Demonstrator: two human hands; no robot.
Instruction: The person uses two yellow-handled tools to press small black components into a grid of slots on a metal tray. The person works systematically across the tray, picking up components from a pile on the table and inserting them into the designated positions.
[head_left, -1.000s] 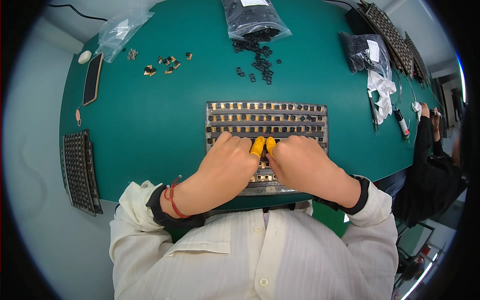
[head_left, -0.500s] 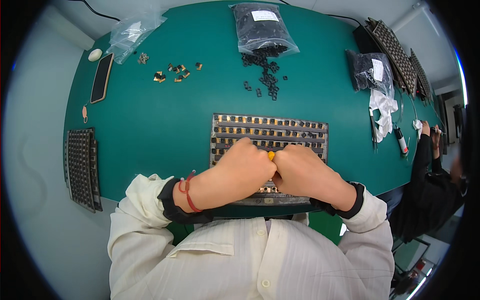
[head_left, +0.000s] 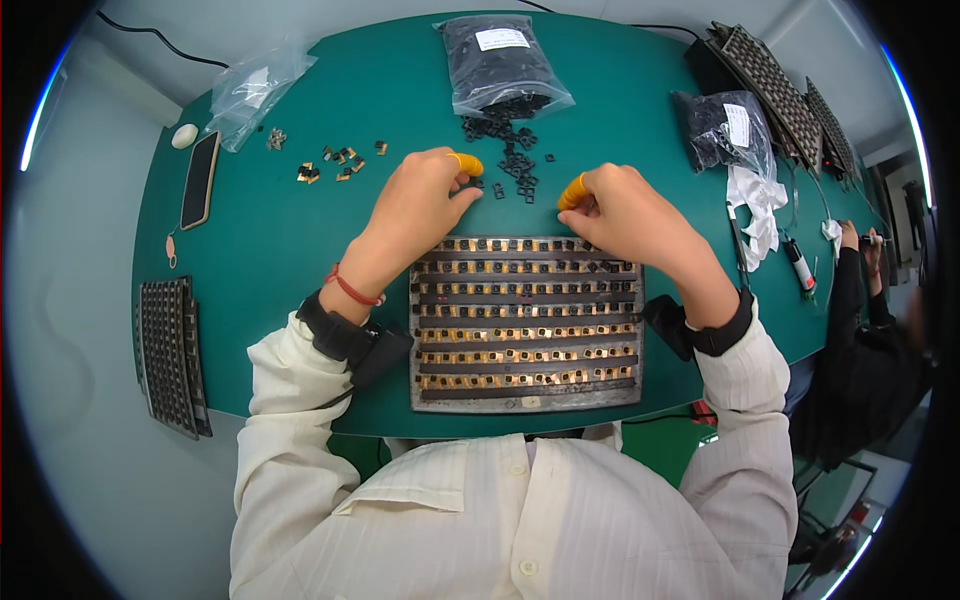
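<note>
My left hand (head_left: 425, 200) is over the mat near the loose small black square parts (head_left: 518, 165). Its thumb and yellow-covered index finger are apart, close to one black part lying on the mat. At the far edge of the flat metal tray (head_left: 525, 402), my right hand (head_left: 628, 212) has its thumb and yellow-covered index finger pinched together. Whatever they may hold is too small to make out. Rows of small black parts on gold-coloured strips (head_left: 525, 335) fill the tray, which lies in front of me.
Clear bags of black parts (head_left: 505, 70) lie at the back and right. Gold-and-black pieces (head_left: 343, 160) and a phone (head_left: 200, 180) are left, as are stacked trays (head_left: 170, 350). White tissue (head_left: 758, 215) and a marker-like tube (head_left: 800, 265) lie right. A person (head_left: 850, 370) works beyond.
Both hands, earlier together over the tray's middle, have parted and moved away from me. The left went toward the loose black parts, the right to the tray's far edge. The tray's rows are uncovered.
</note>
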